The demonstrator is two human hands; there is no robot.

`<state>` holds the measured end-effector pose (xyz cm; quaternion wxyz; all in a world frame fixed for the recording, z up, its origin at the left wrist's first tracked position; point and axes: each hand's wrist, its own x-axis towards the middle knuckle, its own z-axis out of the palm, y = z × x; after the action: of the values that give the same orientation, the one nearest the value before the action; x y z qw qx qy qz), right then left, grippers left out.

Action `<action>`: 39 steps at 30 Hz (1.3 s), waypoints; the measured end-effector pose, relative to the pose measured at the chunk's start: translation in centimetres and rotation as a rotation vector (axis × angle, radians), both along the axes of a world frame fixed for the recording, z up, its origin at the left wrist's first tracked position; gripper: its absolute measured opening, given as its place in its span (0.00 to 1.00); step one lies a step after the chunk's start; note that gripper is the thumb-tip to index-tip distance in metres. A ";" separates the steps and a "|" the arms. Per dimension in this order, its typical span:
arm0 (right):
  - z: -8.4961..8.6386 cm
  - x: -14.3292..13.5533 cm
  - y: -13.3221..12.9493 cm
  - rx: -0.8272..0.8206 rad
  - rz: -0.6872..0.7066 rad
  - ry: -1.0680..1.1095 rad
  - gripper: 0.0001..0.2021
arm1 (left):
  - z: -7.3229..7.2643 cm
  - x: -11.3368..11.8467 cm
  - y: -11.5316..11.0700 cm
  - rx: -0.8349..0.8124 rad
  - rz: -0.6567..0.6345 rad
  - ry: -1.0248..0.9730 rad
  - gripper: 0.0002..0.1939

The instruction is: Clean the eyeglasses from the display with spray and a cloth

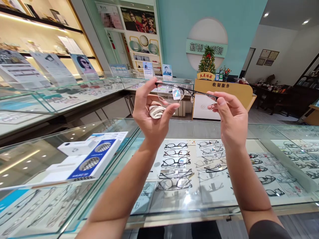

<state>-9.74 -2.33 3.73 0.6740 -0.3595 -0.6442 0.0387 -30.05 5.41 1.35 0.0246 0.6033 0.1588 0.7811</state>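
Both of my hands hold up a pair of eyeglasses [186, 90] with dark upper rims, well above the glass counter. At the left end of the frame, my left hand [156, 116] grips the glasses between thumb and fingers. A bunched pale cloth [157, 111] is tucked into that same palm. My right hand [231, 116] pinches the other end of the frame with thumb and fingertips. A small shiny sticker [176, 93] shows on the left lens.
Below is a glass display counter [214, 207] with rows of eyeglasses [176, 153] inside. White and blue boxes [96, 159] stand to the left. Farther back are more glass cases [82, 96], a yellow cashier desk [231, 91] and a potted plant [207, 61].
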 end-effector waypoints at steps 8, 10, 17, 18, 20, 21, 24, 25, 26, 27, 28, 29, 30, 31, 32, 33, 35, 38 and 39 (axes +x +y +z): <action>0.0 0.5 0.1 -0.020 0.016 -0.029 0.19 | -0.3 -0.2 0.7 0.007 -0.014 0.028 0.41; 0.1 0.5 0.0 -0.028 0.025 -0.023 0.18 | -0.4 -0.2 0.8 -0.009 -0.028 0.060 0.42; 0.1 0.5 0.1 -0.033 0.041 0.005 0.19 | -0.2 -0.1 0.6 -0.021 -0.010 0.081 0.41; 0.1 0.6 0.2 -0.030 0.033 -0.003 0.19 | -0.2 -0.1 0.5 -0.025 -0.011 0.094 0.40; 0.0 0.9 0.4 -0.021 0.021 -0.012 0.20 | -0.1 -0.1 0.2 -0.044 -0.021 0.112 0.39; -0.1 1.0 0.6 -0.016 0.016 -0.013 0.20 | 0.0 0.0 0.1 -0.055 -0.032 0.109 0.38; -0.1 1.0 0.7 -0.011 0.015 0.006 0.19 | 0.0 0.1 -0.6 -0.080 -0.091 0.058 0.36; -0.1 1.0 0.7 -0.016 0.029 0.029 0.19 | 0.1 0.2 -0.9 -0.090 -0.117 0.037 0.36; 0.0 0.9 0.6 -0.024 0.053 0.064 0.18 | 0.2 0.3 -1.2 -0.103 -0.140 0.018 0.35; 0.0 0.8 0.5 -0.037 0.084 0.108 0.17 | 0.3 0.4 -1.6 -0.117 -0.156 0.000 0.35; 0.1 0.7 0.4 -0.053 0.118 0.155 0.15 | 0.4 0.5 -2.0 -0.134 -0.163 -0.018 0.34; 0.2 0.6 0.3 -0.071 0.152 0.199 0.14 | 0.6 0.6 -2.4 -0.153 -0.159 -0.036 0.34; 0.3 0.6 0.3 -0.091 0.183 0.232 0.14 | 0.8 0.7 -2.8 -0.173 -0.150 -0.053 0.34; 0.4 0.5 0.2 -0.111 0.207 0.254 0.13 | 1.0 0.8 -3.1 -0.194 -0.143 -0.067 0.34; 0.4 0.5 0.2 -0.128 0.225 0.264 0.13 | 1.2 0.9 -3.5 -0.216 -0.141 -0.078 0.33; 0.4 0.6 0.1 -0.145 0.236 0.263 0.14 | 1.3 0.9 -3.7 -0.242 -0.150 -0.086 0.33; 0.5 0.6 0.0 -0.161 0.248 0.241 0.15 | 1.6 0.9 -3.9 -0.301 -0.216 -0.097 0.32; 0.6 0.6 -0.5 -0.129 0.257 0.151 0.19 | 1.9 0.9 -3.5 -0.419 -0.433 -0.111 0.31; 0.7 0.5 -0.7 -0.111 0.261 0.093 0.19 | 1.9 0.8 -3.2 -0.479 -0.527 -0.101 0.31</action>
<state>-9.19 -3.04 4.41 0.6715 -0.3073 -0.6503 0.1782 -29.21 2.17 3.27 0.3737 0.5612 0.1752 0.7174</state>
